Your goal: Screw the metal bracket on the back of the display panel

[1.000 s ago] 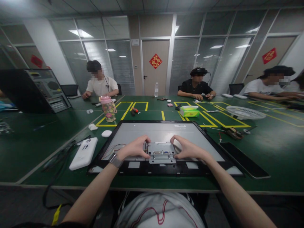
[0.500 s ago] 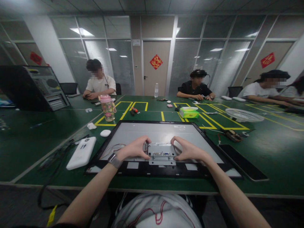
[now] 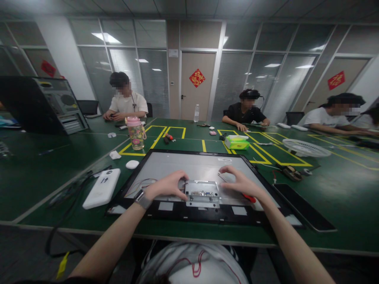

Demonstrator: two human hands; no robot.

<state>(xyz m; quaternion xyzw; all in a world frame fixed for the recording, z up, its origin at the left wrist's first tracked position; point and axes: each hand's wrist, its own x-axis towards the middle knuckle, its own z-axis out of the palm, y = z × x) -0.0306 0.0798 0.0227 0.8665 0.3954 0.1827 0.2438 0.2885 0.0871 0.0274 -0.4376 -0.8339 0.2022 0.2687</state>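
A flat monitor panel (image 3: 195, 163) in a black frame lies back-up on the green table before me. A small grey metal board cover (image 3: 202, 193) with ports sits at its near edge. My left hand (image 3: 167, 185), with a watch on the wrist, rests curled against the cover's left side. My right hand (image 3: 241, 183) is raised just right of the cover, fingers curled round a screwdriver with a red handle (image 3: 250, 198); its thin shaft shows near my fingertips.
A white power bank (image 3: 102, 188) and dark cables lie left of the panel, a black strip (image 3: 303, 201) to its right. Farther off stand a pink-lidded bottle (image 3: 136, 133), a green tissue pack (image 3: 237, 142), a fan grille (image 3: 304, 148) and a computer case (image 3: 44, 104). Three people sit across the table.
My right hand has left the cover's right edge and lifted slightly up and right, now with a red-handled screwdriver in it. The left hand stays at the cover.
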